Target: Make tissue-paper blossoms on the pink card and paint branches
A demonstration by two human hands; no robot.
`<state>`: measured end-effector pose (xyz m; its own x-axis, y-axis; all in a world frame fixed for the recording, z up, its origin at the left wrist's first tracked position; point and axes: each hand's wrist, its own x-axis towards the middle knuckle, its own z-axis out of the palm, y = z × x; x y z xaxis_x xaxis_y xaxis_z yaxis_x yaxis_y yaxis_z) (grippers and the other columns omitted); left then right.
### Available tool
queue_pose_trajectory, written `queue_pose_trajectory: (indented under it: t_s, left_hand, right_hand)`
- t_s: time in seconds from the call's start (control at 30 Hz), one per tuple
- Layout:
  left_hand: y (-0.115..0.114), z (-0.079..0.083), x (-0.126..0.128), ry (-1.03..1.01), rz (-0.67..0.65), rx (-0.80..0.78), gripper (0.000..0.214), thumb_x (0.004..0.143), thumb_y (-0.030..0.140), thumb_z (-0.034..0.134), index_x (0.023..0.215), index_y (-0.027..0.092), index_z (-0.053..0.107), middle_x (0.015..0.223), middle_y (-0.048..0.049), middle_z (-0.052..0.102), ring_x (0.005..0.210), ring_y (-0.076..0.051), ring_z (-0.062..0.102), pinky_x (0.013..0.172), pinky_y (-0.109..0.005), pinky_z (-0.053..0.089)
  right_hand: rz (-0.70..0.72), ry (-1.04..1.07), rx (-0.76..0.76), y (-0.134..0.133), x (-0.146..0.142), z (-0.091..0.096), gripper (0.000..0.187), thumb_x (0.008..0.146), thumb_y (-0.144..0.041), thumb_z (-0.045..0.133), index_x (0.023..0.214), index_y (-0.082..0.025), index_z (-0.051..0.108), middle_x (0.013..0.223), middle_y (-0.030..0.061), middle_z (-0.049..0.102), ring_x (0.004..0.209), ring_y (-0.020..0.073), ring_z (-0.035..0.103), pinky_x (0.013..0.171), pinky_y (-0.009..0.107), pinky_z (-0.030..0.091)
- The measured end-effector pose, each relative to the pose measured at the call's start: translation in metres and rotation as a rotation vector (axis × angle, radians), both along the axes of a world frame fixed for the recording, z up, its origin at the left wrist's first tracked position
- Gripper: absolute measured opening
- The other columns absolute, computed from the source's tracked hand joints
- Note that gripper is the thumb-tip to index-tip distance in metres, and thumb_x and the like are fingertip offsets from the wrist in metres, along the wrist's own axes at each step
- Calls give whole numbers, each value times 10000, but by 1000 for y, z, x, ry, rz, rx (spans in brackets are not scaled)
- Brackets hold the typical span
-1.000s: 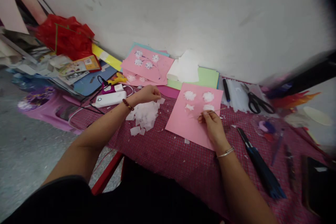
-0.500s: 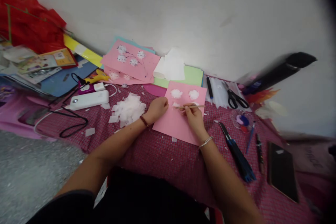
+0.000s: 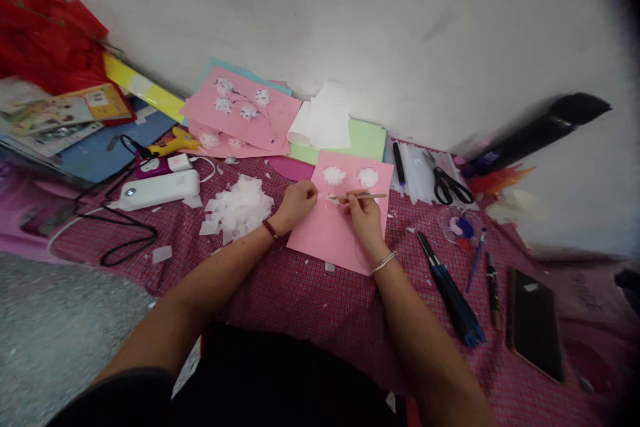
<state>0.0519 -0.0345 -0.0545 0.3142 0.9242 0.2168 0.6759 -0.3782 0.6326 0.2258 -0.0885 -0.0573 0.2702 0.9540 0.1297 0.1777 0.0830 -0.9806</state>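
Note:
A pink sheet of paper point(image 3: 333, 240) lies on the table in front of me, with fluffy white paper tufts point(image 3: 334, 176) on its upper part. My right hand point(image 3: 367, 215) pinches a thin wooden stick point(image 3: 373, 196) held nearly level across the sheet. The stick's left tip is by a small white bit on the paper. At the sheet's left edge, my left hand point(image 3: 297, 205) has its fingertips pressed together near that tip; what they hold, if anything, is too small to make out. A heap of white paper squares point(image 3: 239, 208) lies left of this hand.
Finished-looking pink sheets with white blossoms point(image 3: 240, 107) lie at the back left. A white power bank point(image 3: 160, 190) and a yellow glue gun point(image 3: 175, 141) are on the left. Scissors point(image 3: 447, 187), a utility knife point(image 3: 453, 293) and a phone point(image 3: 535, 323) lie on the right.
The view has shifted slightly. My left hand's fingers have turned from a fist into a pinch towards the stick's tip. The right hand keeps the stick over the sheet.

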Motion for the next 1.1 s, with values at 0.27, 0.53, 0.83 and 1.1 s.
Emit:
queue_pose_trajectory:
  t_s: [0.27,0.53,0.83,1.1]
  left_hand:
    - [-5,-9,5,-35,-111,93,142,776,107,569,672,153,654,741,-32,628,745,-153,559,704,-273,436]
    - [-12,-9,1,-4,-159,114,148,787,111,558,683,153,655,741,-38,638,756,-160,557,728,-288,430]
    - [2,-13,3,-335,224,-67,109,760,182,566,658,147,586,617,16,579,588,-115,510,584,-237,391]
    - [-10,-8,10,-130,7,56,180,733,103,580,561,153,590,638,0,566,647,-128,511,626,-254,381]
  right_hand:
    - [-11,11,25,1,1,-3,220,841,-409,518,859,-195,564,762,36,656,633,162,601,619,307,492]
    - [27,24,52,-1,5,2,215,852,-392,521,902,-189,574,779,24,641,612,133,588,614,294,512]
    - [27,68,37,3,6,2,193,843,-386,540,872,-196,563,775,22,647,599,131,594,587,282,519]
    - [21,56,56,1,5,3,204,847,-397,537,884,-198,562,771,27,650,610,138,601,592,288,522]
